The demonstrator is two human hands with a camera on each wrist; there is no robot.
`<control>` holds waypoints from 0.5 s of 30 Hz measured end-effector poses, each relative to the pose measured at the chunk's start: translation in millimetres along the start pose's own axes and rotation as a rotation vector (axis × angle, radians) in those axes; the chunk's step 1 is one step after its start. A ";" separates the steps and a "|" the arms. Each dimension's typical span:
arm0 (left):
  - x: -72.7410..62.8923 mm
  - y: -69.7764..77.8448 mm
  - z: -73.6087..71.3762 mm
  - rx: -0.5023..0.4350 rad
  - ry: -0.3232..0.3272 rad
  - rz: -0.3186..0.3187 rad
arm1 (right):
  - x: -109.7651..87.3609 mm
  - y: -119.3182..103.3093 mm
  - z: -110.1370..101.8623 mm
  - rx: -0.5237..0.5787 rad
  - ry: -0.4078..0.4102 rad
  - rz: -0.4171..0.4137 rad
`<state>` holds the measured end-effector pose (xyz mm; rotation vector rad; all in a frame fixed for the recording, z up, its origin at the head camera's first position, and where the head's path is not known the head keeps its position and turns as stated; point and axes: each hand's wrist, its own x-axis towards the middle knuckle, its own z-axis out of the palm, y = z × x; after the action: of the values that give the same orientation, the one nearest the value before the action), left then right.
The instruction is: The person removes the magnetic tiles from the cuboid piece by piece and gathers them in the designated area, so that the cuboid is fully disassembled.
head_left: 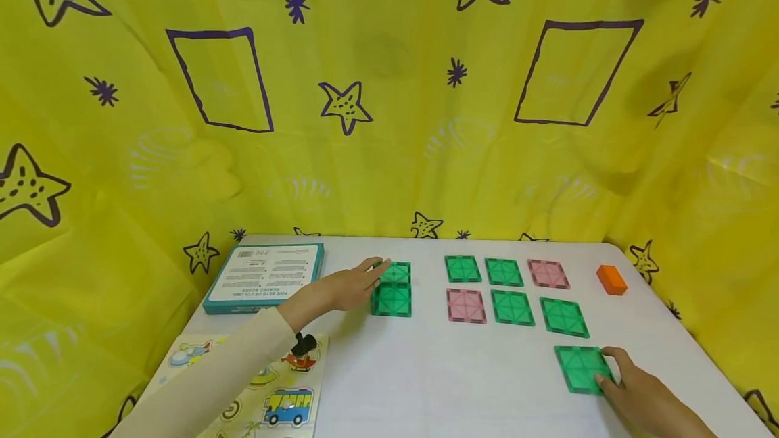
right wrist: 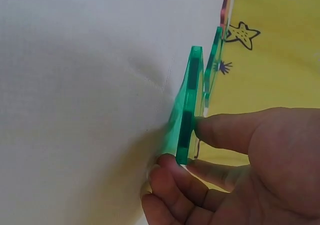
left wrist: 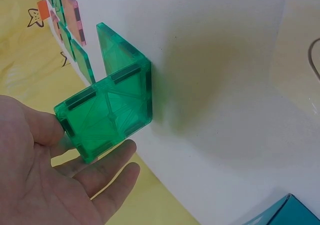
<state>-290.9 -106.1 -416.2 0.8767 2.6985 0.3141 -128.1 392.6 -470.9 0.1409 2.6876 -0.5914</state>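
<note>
Just right of the blue box [head_left: 264, 279], the left hand [head_left: 353, 289] has its fingers on the front green tile [left wrist: 107, 115], and looks like it pinches it near one corner. That tile meets the back green tile [left wrist: 117, 47] along an edge, but I can't tell just how the back one sits. Far right of the box and closer to the person, the right hand [head_left: 635, 387] pinches a loose green tile [head_left: 579, 369] between thumb and fingers. The tile is tipped, and I can't tell if it touches the white table [head_left: 426, 370]. To do this well, I think the left hand should be soft and steady so the pair doesn't fall. The right hand should hold just the edge, go slowly, and keep fingers away from where edges meet. Six flat tiles, four green and two pink [head_left: 466, 305], lie right of the box in two rows, and an orange block [head_left: 611, 280] sits past them. The box looks closed, so I can't see what's inside. Closer to the person than the box, a puzzle board [head_left: 243, 391] shows a bus and a helicopter, partly under the left sleeve [head_left: 243, 363].
</note>
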 end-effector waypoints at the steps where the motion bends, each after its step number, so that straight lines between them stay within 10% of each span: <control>1: 0.4 -0.2 0.3 -0.001 -0.001 -0.001 | 0.7 1.2 0.4 -0.002 -0.002 0.001; 15: 1.6 -3.7 2.7 -0.003 0.007 0.000 | 7.1 3.4 -1.1 -0.079 -0.026 0.020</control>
<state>-293.2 -107.7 -420.2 0.8768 2.7034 0.3221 -134.5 396.2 -474.0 0.1380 2.6766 -0.4762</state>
